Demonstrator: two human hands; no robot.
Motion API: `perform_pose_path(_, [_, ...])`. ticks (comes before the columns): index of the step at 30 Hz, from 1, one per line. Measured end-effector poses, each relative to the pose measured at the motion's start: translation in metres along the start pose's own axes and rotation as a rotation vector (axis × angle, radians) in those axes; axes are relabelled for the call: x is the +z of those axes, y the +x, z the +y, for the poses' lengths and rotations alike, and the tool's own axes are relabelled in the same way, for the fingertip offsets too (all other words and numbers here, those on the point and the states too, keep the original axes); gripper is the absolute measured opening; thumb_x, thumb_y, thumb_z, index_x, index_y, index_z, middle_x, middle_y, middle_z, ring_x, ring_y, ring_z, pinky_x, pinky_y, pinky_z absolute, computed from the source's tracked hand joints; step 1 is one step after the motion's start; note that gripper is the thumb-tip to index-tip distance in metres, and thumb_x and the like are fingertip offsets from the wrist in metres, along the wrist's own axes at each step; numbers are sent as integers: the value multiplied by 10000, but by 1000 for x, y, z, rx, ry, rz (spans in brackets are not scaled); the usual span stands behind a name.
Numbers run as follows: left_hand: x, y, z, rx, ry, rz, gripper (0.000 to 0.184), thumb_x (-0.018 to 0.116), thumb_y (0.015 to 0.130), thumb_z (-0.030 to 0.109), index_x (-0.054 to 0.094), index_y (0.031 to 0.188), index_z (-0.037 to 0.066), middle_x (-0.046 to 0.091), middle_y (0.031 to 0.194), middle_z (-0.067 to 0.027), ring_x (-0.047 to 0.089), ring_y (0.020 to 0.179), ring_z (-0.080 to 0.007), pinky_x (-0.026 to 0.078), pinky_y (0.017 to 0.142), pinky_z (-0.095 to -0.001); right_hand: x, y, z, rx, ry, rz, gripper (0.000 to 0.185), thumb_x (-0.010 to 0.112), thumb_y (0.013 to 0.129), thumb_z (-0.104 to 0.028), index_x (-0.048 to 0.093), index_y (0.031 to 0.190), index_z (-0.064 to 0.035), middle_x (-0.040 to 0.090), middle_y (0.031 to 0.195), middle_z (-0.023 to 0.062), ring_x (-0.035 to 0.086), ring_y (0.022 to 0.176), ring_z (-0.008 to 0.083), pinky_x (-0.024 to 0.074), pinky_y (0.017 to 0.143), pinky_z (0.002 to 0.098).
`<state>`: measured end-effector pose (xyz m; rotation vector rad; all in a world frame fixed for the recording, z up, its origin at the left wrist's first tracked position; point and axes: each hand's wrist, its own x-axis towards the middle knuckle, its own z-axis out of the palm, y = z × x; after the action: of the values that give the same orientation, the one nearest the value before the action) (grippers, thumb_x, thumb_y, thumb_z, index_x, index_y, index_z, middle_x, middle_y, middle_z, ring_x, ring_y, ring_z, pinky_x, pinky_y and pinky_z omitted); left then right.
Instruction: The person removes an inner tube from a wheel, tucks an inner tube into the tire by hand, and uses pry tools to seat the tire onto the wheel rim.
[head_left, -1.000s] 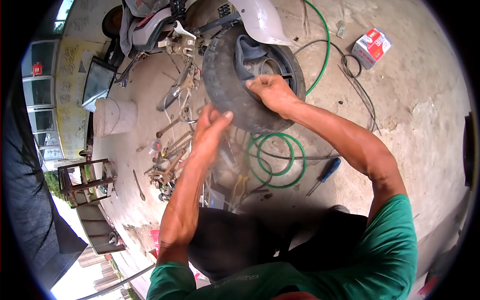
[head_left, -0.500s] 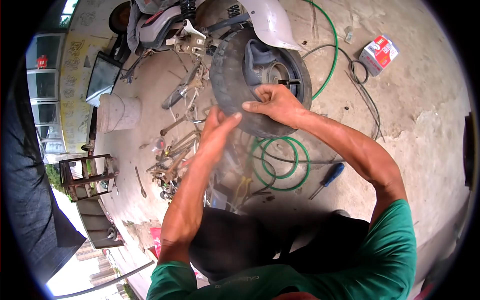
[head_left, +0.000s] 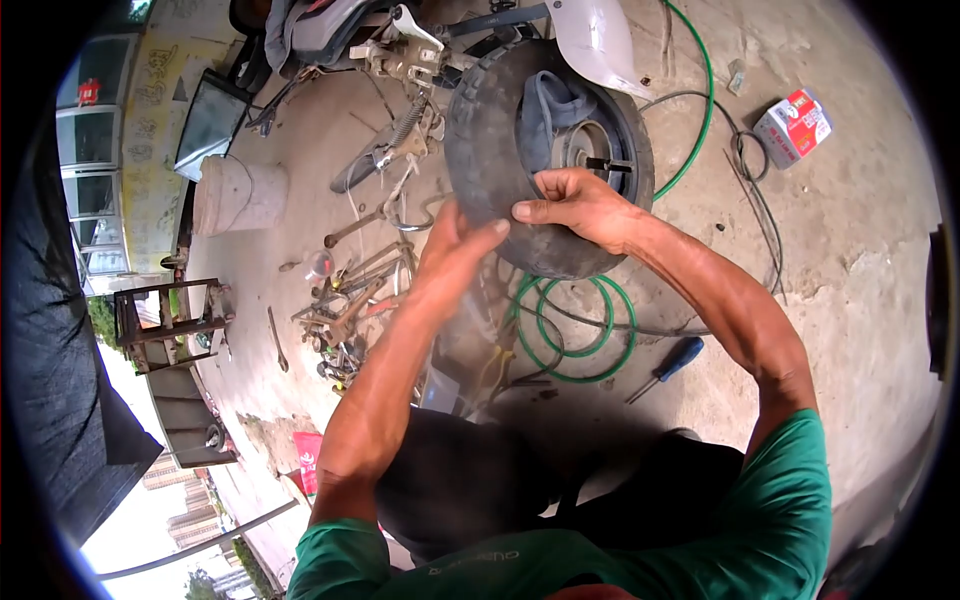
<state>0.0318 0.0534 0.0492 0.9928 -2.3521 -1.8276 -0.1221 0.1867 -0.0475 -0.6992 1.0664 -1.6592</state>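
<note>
A black tire on a wheel [head_left: 480, 140] stands in front of me, joined to the scooter at the top. A grey-blue cloth-like or rubber piece [head_left: 541, 110] lies inside its rim. My right hand [head_left: 580, 208] grips the near edge of the tire, thumb on the tread side and fingers curled over the sidewall. My left hand [head_left: 458, 245] is at the tire's lower left, its thumb stretched toward the tread and its other fingers partly hidden; whether it presses the rubber is unclear.
Hand tools [head_left: 345, 320] lie heaped on the floor at left of centre, near a bucket [head_left: 238, 195]. A green hose [head_left: 632, 335] is coiled below the tire, beside a blue screwdriver [head_left: 680, 358]. A red and white box [head_left: 793, 128] sits at upper right.
The view has shifted, so the tire appears further right. My right hand has moved from the rim opening down to the tire's near edge; my left stays by the tread.
</note>
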Motion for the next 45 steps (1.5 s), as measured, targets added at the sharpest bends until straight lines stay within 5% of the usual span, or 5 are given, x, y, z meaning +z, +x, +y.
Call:
perform_pose_path(9, [-3,1,-8,22,-3,-5,529,646,976,182,444,1428,-5,612,1337,-149,572,1237,-231,443,1051,-408,13,-25,-47,-260,-1268,261,593,698,898,-551,691,725,16,644,611,191,665,604,405,524,576,476])
perform_pose_path(23, [-3,0,-9,-11,71,-5,580,652,978,259,425,1446,0,609,1360,-129,557,1244,-230,416,1063,-444,4,17,-39,-277,-749,587,314,723,949,-269,674,852,26,650,665,122,639,602,193,515,602,396])
perform_pose_path(26, [1,-2,-5,35,-23,35,508,717,937,183,485,1342,-16,628,1034,-64,566,914,-137,465,799,-319,3,25,-36,-230,-640,610,310,726,965,-261,670,829,12,653,680,89,617,602,155,521,577,356])
perform_pose_path(32, [-3,-4,-7,65,-60,-61,556,678,972,231,436,1427,24,616,1328,-100,563,1212,-211,434,1022,-410,16,31,-34,83,120,699,308,701,991,-239,679,806,6,689,765,79,621,612,112,495,515,265])
perform_pose_path(45, [-16,10,-34,118,-405,-176,550,702,942,126,448,1397,-47,662,1223,-139,627,1110,-198,487,984,-368,84,25,-61,234,-522,980,904,796,817,-593,578,1322,124,666,1220,213,646,1110,268,507,959,369])
